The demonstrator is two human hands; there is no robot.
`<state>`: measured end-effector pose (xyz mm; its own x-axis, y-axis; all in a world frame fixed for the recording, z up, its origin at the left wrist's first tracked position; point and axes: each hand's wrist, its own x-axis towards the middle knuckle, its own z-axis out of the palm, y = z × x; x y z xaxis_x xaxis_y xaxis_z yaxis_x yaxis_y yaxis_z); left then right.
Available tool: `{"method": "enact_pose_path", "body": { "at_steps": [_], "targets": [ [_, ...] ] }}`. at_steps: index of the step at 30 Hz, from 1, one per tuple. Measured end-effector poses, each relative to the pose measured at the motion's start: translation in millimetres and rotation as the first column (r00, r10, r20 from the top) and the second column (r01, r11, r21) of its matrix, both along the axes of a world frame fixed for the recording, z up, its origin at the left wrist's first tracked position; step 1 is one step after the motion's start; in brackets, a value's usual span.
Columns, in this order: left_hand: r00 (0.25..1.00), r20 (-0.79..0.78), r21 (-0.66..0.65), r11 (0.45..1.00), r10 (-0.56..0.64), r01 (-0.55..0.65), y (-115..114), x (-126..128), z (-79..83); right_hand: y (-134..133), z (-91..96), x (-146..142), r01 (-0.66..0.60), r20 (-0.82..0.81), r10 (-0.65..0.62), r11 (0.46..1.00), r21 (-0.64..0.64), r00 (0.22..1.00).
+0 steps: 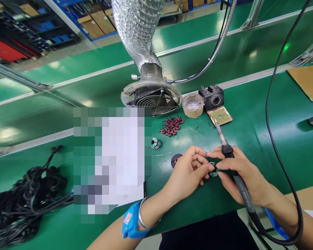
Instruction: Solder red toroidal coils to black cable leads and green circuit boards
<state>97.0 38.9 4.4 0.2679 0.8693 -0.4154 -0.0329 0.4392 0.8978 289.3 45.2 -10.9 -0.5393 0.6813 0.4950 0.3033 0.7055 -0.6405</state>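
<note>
My left hand (189, 172) pinches a small round green circuit board (214, 173) between thumb and fingers. A soldering iron (227, 149) lies in my right hand (246, 170), its tip pointing up and away from me. The thumb and fingertips of that same hand meet the right side of the board. Just left of my left hand is a dark round disc (174, 161) with a red-and-black coil on it, partly covered by the hand. Further off lies a pile of red-and-black coils (171, 125).
A fume-extractor fan (156, 100) hangs on a silver duct (139, 31). Behind the hands stand a tub (193, 107) of metal shavings, an iron stand (214, 97) and a sponge tray (220, 116). Black cables (33, 194) heap at left; the iron's cord (270, 114) loops at right.
</note>
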Motion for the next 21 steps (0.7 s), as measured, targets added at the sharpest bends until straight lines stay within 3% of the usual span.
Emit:
{"method": "enact_pose_path", "body": {
  "at_steps": [3, 8, 13, 17, 21],
  "targets": [
    [0.998, 0.024, -0.016, 0.998, 0.055, -0.055, 0.3, -0.6, 2.6, 6.4, 2.3, -1.6, -0.047, 0.102, 0.040, 0.997, 0.064, 0.994],
    [0.987, 0.044, 0.041, 0.986, 0.158, -0.159, -12.4, -1.8, -5.4, 9.2, -6.3, 2.3, -0.089, 0.215, 0.083, 0.996, 0.020, 0.973],
    [0.973, -0.064, 0.146, 0.967, 0.220, -0.209, -23.8, 3.0, -18.4, 10.8, 7.8, 10.1, -0.003, 0.120, -0.001, 0.999, 0.032, 0.993],
    [0.963, -0.116, 0.217, 0.952, 0.243, -0.214, -26.4, 4.5, -23.1, 8.2, 31.3, 19.7, 0.050, 0.005, -0.050, 0.996, -0.076, 0.999],
    [0.952, -0.137, 0.257, 0.938, 0.275, -0.234, -29.1, 5.2, -26.4, 4.7, 42.1, 24.5, 0.112, -0.013, -0.114, 0.985, -0.133, 0.993]
  ]
}}
